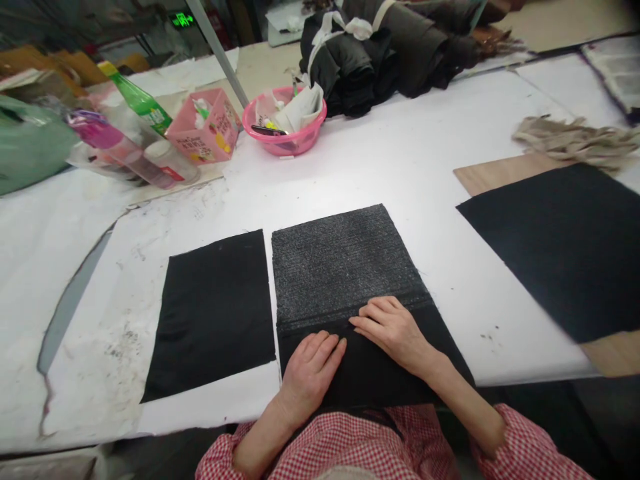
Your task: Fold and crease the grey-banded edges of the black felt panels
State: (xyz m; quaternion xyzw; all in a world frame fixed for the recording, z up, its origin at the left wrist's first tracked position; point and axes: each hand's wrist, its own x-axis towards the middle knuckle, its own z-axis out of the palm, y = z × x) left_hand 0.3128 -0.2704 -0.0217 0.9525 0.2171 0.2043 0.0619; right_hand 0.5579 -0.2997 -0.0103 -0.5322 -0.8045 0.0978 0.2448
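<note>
In front of me lies a rectangular panel with a speckled grey-black face [345, 260] on its far part. Plain black cloth [360, 380] covers its near part, with a straight edge or fold running across the middle. My left hand [313, 370] rests on the black cloth, fingers laid out just below that edge. My right hand [393, 333] lies along the same edge farther right, its fingers extended and slightly bent onto the cloth. Both hands press from above; the undersides of the fingers are hidden. Left of the panel is a separate black cloth piece [215, 313].
On the right, another black sheet [560, 247] lies over brown board [505, 175], near a crumpled beige cloth [575, 141]. Toward the back stand a pink basin [285, 143], a pink box [205, 127], a green bottle [137, 100] and dark fabric rolls [350, 67]. The white table [390, 160] has a near edge.
</note>
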